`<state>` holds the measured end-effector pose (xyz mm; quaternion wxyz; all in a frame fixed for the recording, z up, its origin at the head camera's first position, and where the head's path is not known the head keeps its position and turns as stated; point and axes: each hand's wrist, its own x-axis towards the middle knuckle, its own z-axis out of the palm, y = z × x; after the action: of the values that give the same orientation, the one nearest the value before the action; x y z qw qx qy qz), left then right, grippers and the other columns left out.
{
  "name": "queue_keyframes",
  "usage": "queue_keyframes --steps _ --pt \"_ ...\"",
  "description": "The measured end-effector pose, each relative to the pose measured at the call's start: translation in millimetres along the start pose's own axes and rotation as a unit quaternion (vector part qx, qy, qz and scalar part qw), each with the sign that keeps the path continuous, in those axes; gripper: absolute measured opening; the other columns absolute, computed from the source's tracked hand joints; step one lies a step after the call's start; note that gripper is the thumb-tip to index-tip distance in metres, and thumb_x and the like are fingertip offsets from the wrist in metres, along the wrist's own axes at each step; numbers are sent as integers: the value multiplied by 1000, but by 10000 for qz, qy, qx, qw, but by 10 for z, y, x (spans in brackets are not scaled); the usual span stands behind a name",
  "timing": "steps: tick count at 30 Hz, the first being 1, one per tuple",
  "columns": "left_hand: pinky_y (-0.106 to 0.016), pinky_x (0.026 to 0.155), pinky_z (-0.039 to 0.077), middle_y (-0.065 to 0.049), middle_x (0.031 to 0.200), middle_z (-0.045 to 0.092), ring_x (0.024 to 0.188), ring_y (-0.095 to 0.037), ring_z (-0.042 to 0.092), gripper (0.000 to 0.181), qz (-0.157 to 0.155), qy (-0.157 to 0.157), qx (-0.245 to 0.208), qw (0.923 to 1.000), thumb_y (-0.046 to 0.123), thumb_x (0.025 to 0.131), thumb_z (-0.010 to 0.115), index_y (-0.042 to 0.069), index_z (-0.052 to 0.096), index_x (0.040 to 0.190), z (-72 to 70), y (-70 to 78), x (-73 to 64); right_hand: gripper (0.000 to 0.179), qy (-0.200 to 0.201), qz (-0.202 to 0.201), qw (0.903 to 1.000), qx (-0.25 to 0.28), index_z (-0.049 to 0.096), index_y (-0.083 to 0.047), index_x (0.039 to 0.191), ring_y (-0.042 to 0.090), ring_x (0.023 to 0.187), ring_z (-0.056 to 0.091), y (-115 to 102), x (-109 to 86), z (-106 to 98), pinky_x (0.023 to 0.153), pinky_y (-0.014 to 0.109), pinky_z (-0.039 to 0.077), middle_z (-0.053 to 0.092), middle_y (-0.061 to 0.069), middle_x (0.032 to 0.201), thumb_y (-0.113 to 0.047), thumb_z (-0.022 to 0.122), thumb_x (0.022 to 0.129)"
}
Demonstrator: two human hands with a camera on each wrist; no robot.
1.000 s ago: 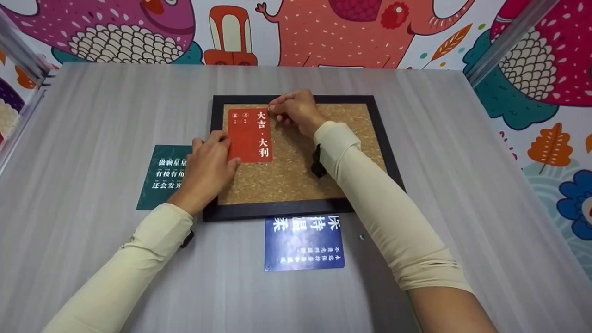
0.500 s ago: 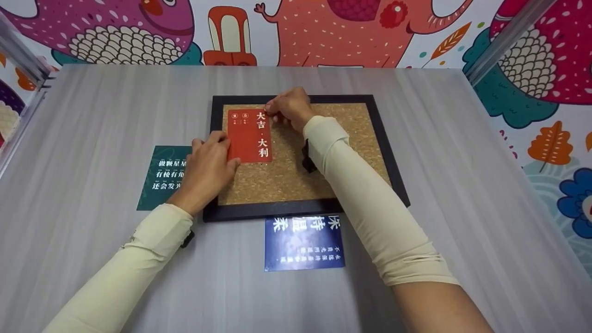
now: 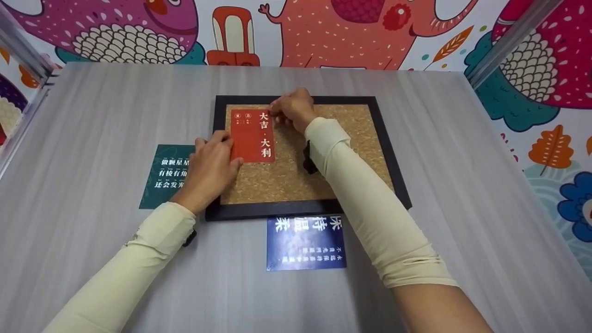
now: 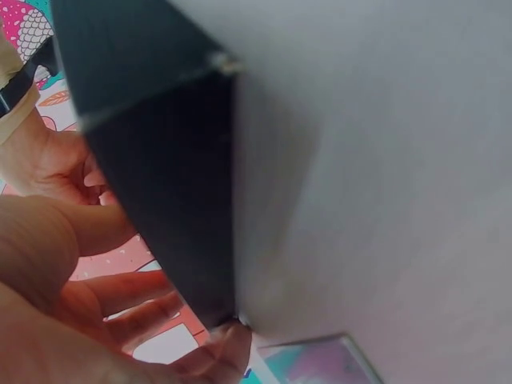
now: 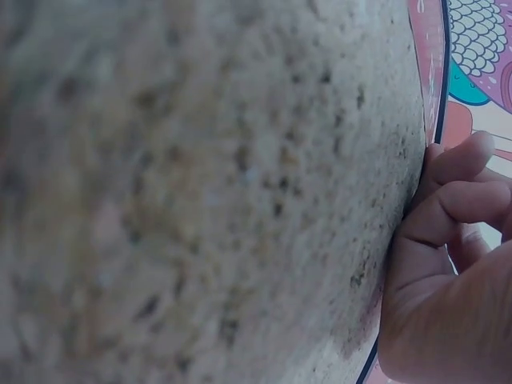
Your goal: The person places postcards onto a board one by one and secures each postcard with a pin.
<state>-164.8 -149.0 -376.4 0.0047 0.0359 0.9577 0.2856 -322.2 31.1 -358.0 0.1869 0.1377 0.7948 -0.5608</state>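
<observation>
In the head view, a red card (image 3: 252,138) with white Chinese characters lies on the cork board (image 3: 296,185), in its upper left part. My left hand (image 3: 212,166) rests over the left side of the black frame (image 3: 273,211), fingertips at the card's left edge. The left wrist view shows that hand's fingers (image 4: 144,292) spread along the frame's outer side. At the card's upper right corner, my right hand (image 3: 293,108) holds thumb and forefinger together as in a pinch. Whatever small thing sits between those fingertips is hidden. Cork fills most of the right wrist view, beside curled fingers (image 5: 448,200).
A dark green card (image 3: 162,185) lies on the table left of the board, partly under my left hand. Below the board is a blue card (image 3: 305,247), its upper edge against the frame. A wall with cartoon animals (image 3: 347,37) stands behind the table (image 3: 115,101).
My right forearm has swung a little left while the fingertips stay at the card's corner. It now covers the small shiny thing that showed on the table. The left hand keeps its place.
</observation>
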Motion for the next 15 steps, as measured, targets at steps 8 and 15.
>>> queue_keyframes --steps 8,15 --pt "-65 97 49 -22 158 52 124 -49 48 49 53 56 58 10000 13 106 74 -13 62 146 11 -5 2 12 -328 -258 9986 311 84 0 104 12 62 57 49 -15 -63 56 26 42 71 5 79 -8 75 104" --pt "-64 97 49 -22 160 51 125 -49 48 50 53 17 52 10000 14 106 74 -13 63 146 6 -5 6 11 -365 -214 9987 294 85 -2 105 13 64 57 41 -14 -73 58 26 43 72 4 82 -9 76 105"
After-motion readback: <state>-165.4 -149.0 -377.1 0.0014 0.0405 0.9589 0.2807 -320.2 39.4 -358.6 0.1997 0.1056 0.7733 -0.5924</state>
